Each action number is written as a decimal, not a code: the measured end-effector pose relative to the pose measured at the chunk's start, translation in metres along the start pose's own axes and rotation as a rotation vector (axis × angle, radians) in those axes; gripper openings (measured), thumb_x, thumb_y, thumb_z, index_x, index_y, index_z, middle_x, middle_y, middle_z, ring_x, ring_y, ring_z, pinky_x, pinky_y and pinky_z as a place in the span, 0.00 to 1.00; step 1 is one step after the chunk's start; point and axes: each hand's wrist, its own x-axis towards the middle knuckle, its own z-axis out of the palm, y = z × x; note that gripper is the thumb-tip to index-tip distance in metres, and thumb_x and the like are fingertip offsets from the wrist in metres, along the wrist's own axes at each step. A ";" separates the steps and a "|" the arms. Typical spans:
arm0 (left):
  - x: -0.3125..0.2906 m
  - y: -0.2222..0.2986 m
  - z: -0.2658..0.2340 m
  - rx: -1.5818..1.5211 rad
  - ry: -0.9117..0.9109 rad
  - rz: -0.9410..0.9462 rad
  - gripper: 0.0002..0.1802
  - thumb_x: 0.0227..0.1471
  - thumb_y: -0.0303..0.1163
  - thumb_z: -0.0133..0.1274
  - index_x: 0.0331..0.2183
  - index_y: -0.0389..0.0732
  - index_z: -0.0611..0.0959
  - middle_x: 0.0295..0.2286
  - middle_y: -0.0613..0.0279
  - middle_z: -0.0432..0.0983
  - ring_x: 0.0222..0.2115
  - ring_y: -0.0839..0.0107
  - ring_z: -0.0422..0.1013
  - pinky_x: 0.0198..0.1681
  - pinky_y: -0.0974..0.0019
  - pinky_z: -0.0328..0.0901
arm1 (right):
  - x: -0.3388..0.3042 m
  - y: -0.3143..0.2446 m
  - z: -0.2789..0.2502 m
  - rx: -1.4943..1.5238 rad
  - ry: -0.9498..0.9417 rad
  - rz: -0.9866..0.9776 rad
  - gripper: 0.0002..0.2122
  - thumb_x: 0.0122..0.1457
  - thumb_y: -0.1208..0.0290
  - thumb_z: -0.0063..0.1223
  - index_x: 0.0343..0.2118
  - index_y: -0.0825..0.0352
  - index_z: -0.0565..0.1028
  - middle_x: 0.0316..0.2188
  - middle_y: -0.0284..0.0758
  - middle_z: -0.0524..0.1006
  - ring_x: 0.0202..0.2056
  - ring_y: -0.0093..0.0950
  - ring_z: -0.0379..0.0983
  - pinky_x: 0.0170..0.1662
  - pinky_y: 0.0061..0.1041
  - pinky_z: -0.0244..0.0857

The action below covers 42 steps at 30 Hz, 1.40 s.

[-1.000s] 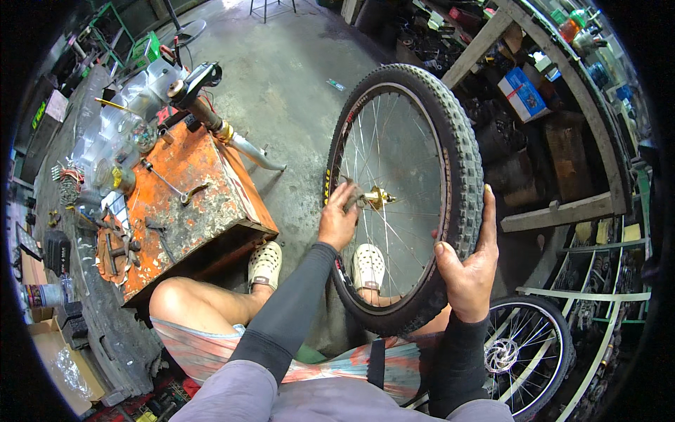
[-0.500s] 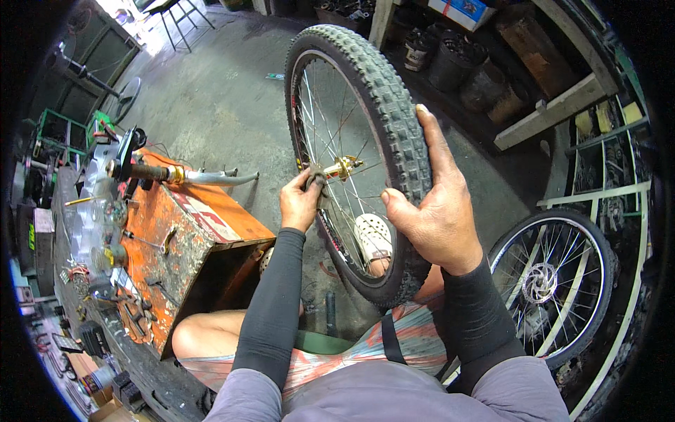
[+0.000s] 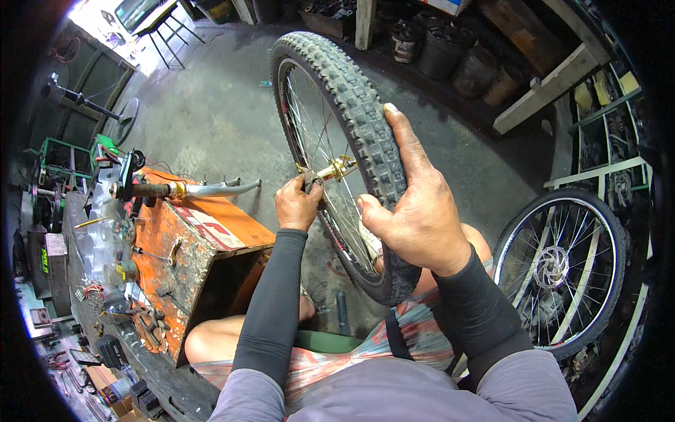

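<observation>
A bicycle wheel with a knobby black tyre stands upright and tilted in front of me. Its gold hub shows between the spokes. My right hand holds the tyre from the right, palm against the tread, thumb on the near side and fingers stretched along the far side. On the left side of the wheel, my left hand pinches a dark rag at the hub's left end. Its fingertips are partly hidden by the rag. A pale clog shows partly behind the spokes.
An orange wooden box stands at left, with a bicycle fork lying over it and small tools on top. Another wheel with a disc rotor leans against a rack at right. Buckets sit under a far shelf; a stool stands far left.
The upper part of the wheel and my right hand have shifted slightly left in view. My left hand stays at the hub with the rag. The whole view has turned a little.
</observation>
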 end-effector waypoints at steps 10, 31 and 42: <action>-0.003 -0.033 0.012 -0.727 -0.134 -0.366 0.18 0.70 0.39 0.59 0.44 0.31 0.90 0.28 0.74 0.81 0.31 0.83 0.69 0.35 0.69 0.68 | 0.003 -0.001 -0.004 -0.004 0.006 0.016 0.48 0.48 0.75 0.64 0.76 0.70 0.57 0.67 0.54 0.72 0.68 0.44 0.71 0.71 0.33 0.61; -0.001 -0.013 0.022 -0.671 -0.128 -0.350 0.11 0.59 0.32 0.70 0.39 0.37 0.86 0.32 0.66 0.84 0.32 0.77 0.77 0.38 0.67 0.73 | 0.006 0.000 -0.003 -0.026 0.012 0.039 0.48 0.49 0.77 0.64 0.76 0.70 0.57 0.69 0.54 0.69 0.71 0.43 0.65 0.74 0.34 0.55; -0.007 -0.023 0.037 -0.704 -0.010 -0.609 0.17 0.66 0.42 0.63 0.39 0.36 0.90 0.32 0.63 0.87 0.33 0.75 0.78 0.41 0.65 0.72 | 0.001 0.008 -0.006 0.018 -0.003 0.052 0.47 0.49 0.76 0.62 0.76 0.72 0.57 0.68 0.51 0.71 0.69 0.38 0.68 0.72 0.32 0.57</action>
